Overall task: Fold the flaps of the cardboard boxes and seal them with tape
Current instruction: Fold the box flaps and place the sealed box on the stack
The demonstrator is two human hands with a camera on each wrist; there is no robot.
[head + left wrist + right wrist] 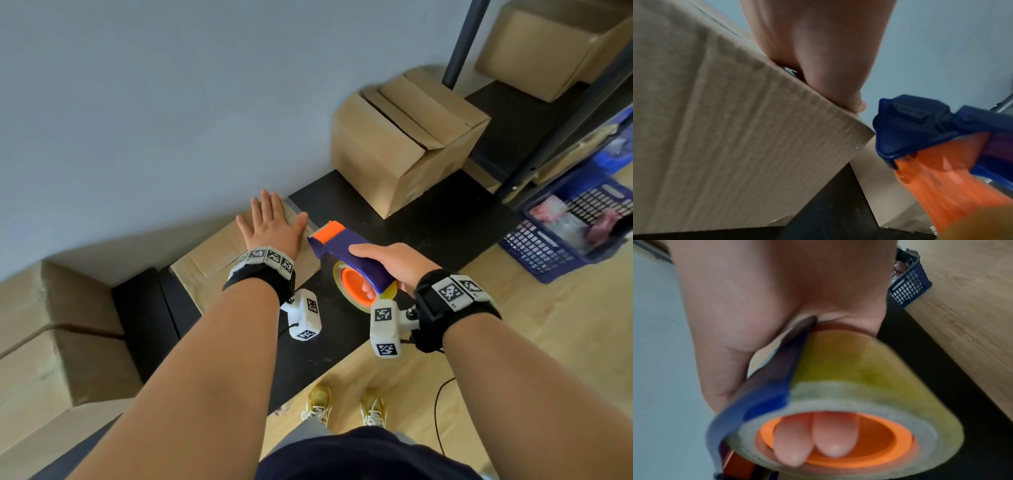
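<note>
A low cardboard box (212, 260) lies on the black table (428, 219) against the wall. My left hand (270, 222) presses flat on its top with fingers spread; in the left wrist view the palm (813, 48) rests along the box's (725, 129) upper edge. My right hand (387, 263) grips a blue and orange tape dispenser (346, 250) just right of the box, its orange cutter end near the box corner. In the right wrist view two fingers (813, 438) reach through the orange core of the clear tape roll (849, 386). The dispenser's nose (920, 133) hangs beside the box corner.
A taller cardboard box (404, 144) with loosely folded flaps stands further along the table. More boxes sit at the left (44, 335) and on a shelf at top right (555, 44). A blue crate (561, 236) sits on the wooden floor. A black post (462, 41) rises behind the tall box.
</note>
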